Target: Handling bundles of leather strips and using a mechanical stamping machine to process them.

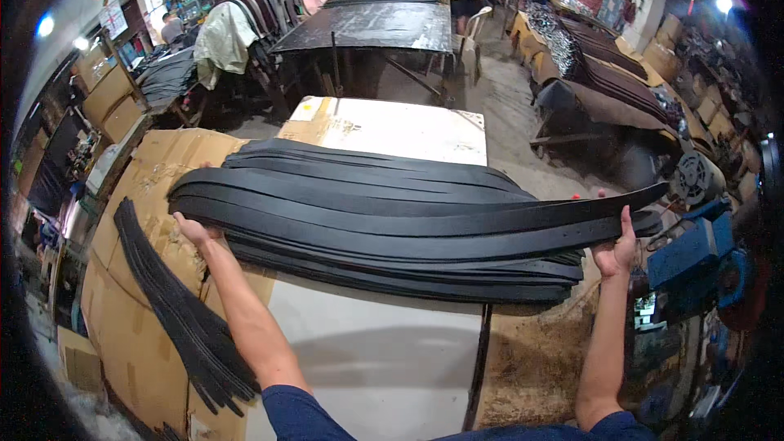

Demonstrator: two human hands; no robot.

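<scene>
The left hand [194, 229] is gripping one end of the black straps [392, 229], the right hand [615, 255] is clasping the other, above a pile [408, 284] on the table [367, 359], and even support is probably preventing slipping.

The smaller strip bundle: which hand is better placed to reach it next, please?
Probably the left hand: the smaller strip bundle lies on that side; the right hand is farther across, though both hold long strips.

Long black strips [408, 227] between left hand [194, 231] and right hand [616, 255] — a similar dark pile [425, 282] beneath
</scene>
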